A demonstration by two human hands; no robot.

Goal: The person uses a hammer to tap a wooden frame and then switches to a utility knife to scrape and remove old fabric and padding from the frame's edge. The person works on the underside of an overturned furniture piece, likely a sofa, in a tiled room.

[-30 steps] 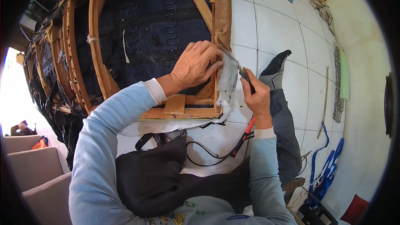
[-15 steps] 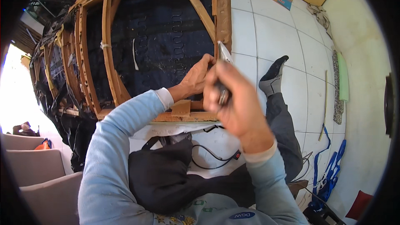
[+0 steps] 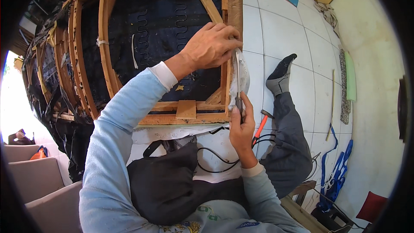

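Whereas half a second earlier the hands crowd together, the right hand [image 3: 242,123] now sits lower, gripping the dark handle of a slim-shafted tool [image 3: 238,87] that points up along the wooden frame's [image 3: 207,118] right rail, over white padding [image 3: 245,71]. The left hand [image 3: 211,45] is farther up the rail, fingers curled near the tool's tip; what they pinch cannot be told. An orange-handled hammer [image 3: 261,126], largely hidden before, shows beside the right hand.

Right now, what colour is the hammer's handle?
The hammer handle is orange-red along its upper part; the head view shows it best.
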